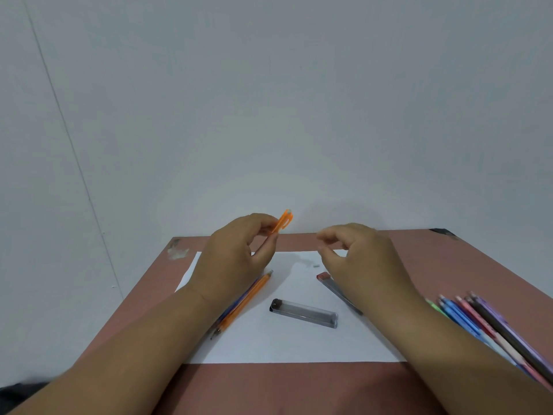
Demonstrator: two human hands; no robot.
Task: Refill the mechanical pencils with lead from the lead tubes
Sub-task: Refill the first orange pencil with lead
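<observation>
While the left hand point(236, 253) is pinching a slim orange plastic mechanical pencil point(279, 224) up off the desk, I'm reading this as the loading step: cap end up, waiting for lead. That pencil is being held above the far edge of the white paper sheet point(299, 345), its long axis tilting up and to the right, clip end pointing away toward the wall, the rest hidden behind the fingers. The right hand point(359, 259) is hovering just beside it with fingertips curled together like it's pinching something, but honestly I can't tell if there's a lead or a tiny cap in there, too small to see. A tiny white bit point(316, 266) is lying on the paper, maybe the eraser. Two clear lead tubes are lying on the sheet, one with a black cap point(303, 313) in the middle, one with a red cap point(335, 289) partly under the right wrist. Next move, I'm guessing, is threading lead into the open top, which needs a really steady lineup. Another orange pencil point(245, 302) is lying diagonally, and a bunch of coloured pencils point(490, 327) is waiting at the right on the reddish-brown table point(284, 387).
</observation>
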